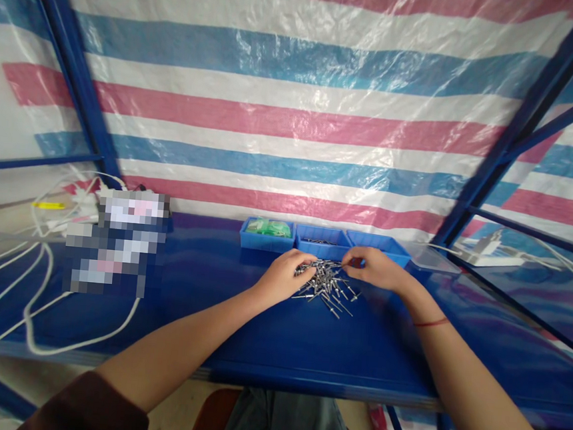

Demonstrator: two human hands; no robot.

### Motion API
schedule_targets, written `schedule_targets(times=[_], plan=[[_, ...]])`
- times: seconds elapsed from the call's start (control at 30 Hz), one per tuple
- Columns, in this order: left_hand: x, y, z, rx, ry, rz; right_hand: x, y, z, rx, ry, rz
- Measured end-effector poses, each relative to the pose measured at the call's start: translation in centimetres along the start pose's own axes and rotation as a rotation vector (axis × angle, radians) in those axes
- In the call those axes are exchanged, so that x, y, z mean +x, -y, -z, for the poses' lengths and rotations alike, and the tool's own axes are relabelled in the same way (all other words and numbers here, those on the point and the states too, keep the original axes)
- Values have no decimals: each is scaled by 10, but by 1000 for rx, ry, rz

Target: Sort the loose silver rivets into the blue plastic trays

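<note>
A loose pile of silver blind rivets (pixel 328 282) lies on the blue tabletop, their thin pins pointing in many directions. My left hand (pixel 289 273) is at the pile's left side, its thumb and fingers curled round some of the rivets. Over the right edge of the pile, my right hand (pixel 375 267) has its thumb and index finger brought together in a pinch. Whatever sits between those fingertips is too small to make out. Just behind the hands stands a blue bin (pixel 321 250) with small metal pieces inside.
Left of that bin is another blue bin (pixel 267 242) holding green-and-clear plastic packets. A third blue bin (pixel 386 247) stands to the right, beside a clear plastic lid (pixel 433 258). White cables (pixel 42 287) and blurred items crowd the left. Blue posts (pixel 511 144) frame the table (pixel 197 321).
</note>
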State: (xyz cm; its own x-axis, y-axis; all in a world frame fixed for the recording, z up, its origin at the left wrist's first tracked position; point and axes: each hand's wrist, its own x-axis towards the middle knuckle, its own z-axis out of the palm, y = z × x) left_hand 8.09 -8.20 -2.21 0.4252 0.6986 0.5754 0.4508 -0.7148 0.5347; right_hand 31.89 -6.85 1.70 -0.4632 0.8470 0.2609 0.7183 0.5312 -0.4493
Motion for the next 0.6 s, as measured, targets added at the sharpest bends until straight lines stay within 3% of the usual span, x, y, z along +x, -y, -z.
schedule_targets(times=[0.23,0.6], plan=[[0,-4,1,-51,56,-49,3,52,-19,173,-150,169],[2,-10,4,-52,59,3,4,55,-28,352,-165,98]])
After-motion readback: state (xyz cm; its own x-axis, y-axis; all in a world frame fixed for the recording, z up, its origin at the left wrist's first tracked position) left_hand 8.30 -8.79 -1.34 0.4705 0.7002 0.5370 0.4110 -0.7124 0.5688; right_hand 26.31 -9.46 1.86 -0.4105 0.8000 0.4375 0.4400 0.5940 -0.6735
